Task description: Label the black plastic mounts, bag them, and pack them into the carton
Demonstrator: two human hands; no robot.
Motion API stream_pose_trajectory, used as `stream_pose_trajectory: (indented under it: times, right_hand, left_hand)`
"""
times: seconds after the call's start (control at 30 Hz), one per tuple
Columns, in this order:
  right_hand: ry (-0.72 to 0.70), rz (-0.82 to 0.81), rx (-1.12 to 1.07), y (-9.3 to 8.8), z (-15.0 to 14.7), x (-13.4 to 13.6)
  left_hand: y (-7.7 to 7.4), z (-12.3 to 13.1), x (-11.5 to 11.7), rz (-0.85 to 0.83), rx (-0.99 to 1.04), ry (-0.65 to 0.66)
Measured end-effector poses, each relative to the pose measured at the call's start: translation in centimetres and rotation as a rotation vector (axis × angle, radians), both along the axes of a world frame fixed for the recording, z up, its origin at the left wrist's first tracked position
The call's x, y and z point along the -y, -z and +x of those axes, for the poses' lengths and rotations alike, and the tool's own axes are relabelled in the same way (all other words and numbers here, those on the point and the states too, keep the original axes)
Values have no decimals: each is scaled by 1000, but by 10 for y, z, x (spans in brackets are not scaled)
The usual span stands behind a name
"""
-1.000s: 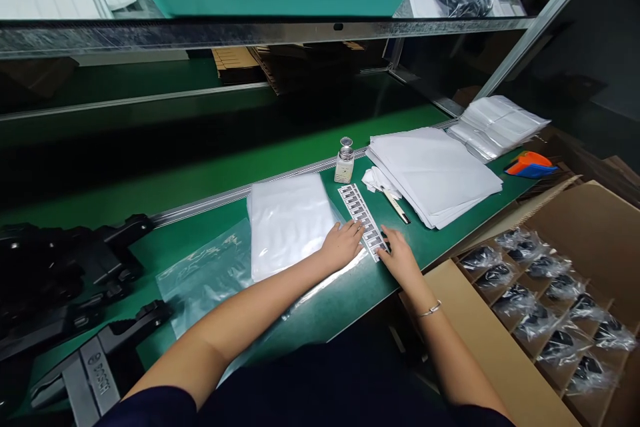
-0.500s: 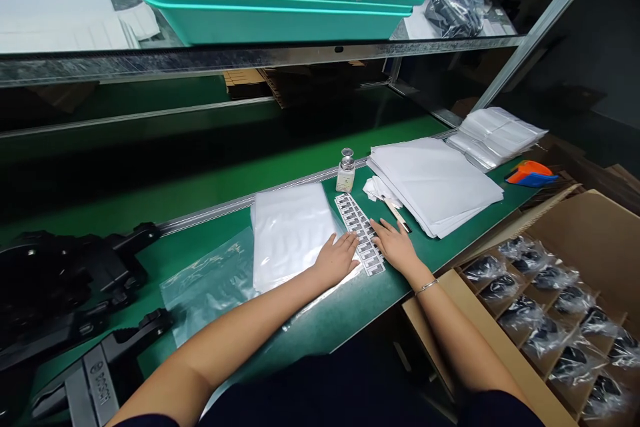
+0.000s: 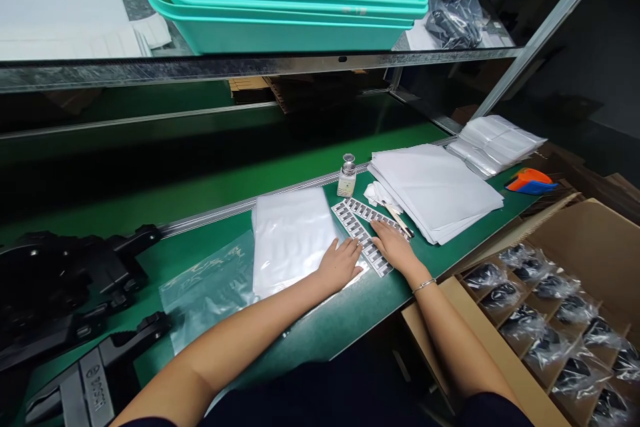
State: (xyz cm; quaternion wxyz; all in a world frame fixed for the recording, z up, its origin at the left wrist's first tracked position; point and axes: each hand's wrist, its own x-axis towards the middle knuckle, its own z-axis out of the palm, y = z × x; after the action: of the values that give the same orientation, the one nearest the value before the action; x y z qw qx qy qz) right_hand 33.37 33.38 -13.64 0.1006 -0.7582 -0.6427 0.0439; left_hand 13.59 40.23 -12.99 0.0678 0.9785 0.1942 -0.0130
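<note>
Two strips of printed labels lie on the green tabletop, spread apart like a V. My left hand (image 3: 341, 264) rests flat with its fingers out, fingertips at the edge of the nearer label strip (image 3: 354, 225) and palm over the edge of the plastic bags. On the other label strip (image 3: 373, 211), my right hand (image 3: 394, 244) lies with fingers stretched, covering part of it. A stack of clear plastic bags (image 3: 293, 237) sits left of the strips. Just behind the strips stands a small pump bottle (image 3: 347, 177). Tweezers (image 3: 399, 219) and a crumpled white tissue (image 3: 379, 194) lie beside my right hand.
Stacked white sheets (image 3: 435, 187) and more bags (image 3: 500, 140) lie to the right. An open carton (image 3: 590, 227) with bagged black parts stands by the table's right edge. Black equipment (image 3: 75, 287) occupies the left. Overhead, a shelf holds a turquoise bin (image 3: 295, 33).
The label strips, overlapping before, are now fanned apart. My right hand has shifted the right strip outward to the right. My left hand has hardly moved.
</note>
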Motion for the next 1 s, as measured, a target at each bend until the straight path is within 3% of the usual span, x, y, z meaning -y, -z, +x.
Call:
stream_pose_trajectory:
  times: [0.23, 0.43, 0.57, 0.67, 0.73, 0.8, 0.9, 1.0]
  right_hand:
    - [303, 9, 103, 6, -31, 4]
    - [287, 61, 7, -2, -28, 2]
    - [211, 227, -166, -12, -25, 28]
    - [256, 536, -350, -52, -19, 41]
    - [337, 856, -416, -92, -19, 37]
    - [297, 1217, -430, -131, -28, 23]
    - [128, 1359, -362, -172, -57, -4]
    - [-12, 1371, -364, -187, -89, -25]
  left_hand:
    - [1, -3, 5, -15, 17, 17]
    - [2, -4, -3, -23, 24, -1]
    - [-15, -11, 8, -60, 66, 0]
    - [-37, -11, 44, -326, 168, 139]
    - [-47, -8, 79, -635, 197, 258]
    - [-51, -5, 113, -944, 172, 289]
    - [-48, -4, 143, -1257, 167, 123]
    - [-44, -11, 141, -1329, 223, -124]
